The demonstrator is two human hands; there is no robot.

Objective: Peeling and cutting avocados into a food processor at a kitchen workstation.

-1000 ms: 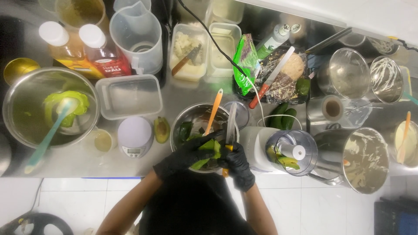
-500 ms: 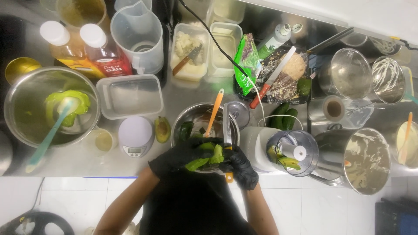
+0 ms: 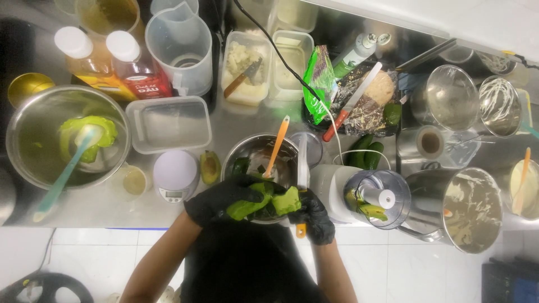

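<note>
Working over the steel bowl [image 3: 255, 154] at the counter's near edge — our left hand [image 3: 224, 201] curls shut around an avocado piece [image 3: 264, 203]. Right hand [image 3: 315, 216], just beside, is closed on a knife [image 3: 302, 182], blade pointing away — both gloved black.

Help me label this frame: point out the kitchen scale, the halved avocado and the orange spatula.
kitchen scale [image 3: 175, 175], head view, round white platform.
halved avocado [image 3: 210, 167], head view, cut face.
orange spatula [image 3: 277, 146], head view, handle.
</note>
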